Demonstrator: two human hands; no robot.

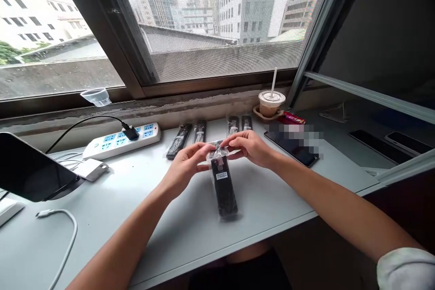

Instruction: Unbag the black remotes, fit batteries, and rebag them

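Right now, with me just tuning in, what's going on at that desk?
A person's left hand and right hand are pinching the top end of a black bagged item with a white label, near the front of the desk. Whether its lower end touches the desk, I can't tell. Four similar bagged items lie toward the back, between a power strip and a lidded cup.

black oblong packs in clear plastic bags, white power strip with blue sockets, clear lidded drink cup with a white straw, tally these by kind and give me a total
Black oblong packs in clear plastic bags: 5
White power strip with blue sockets: 1
Clear lidded drink cup with a white straw: 1
Total: 7
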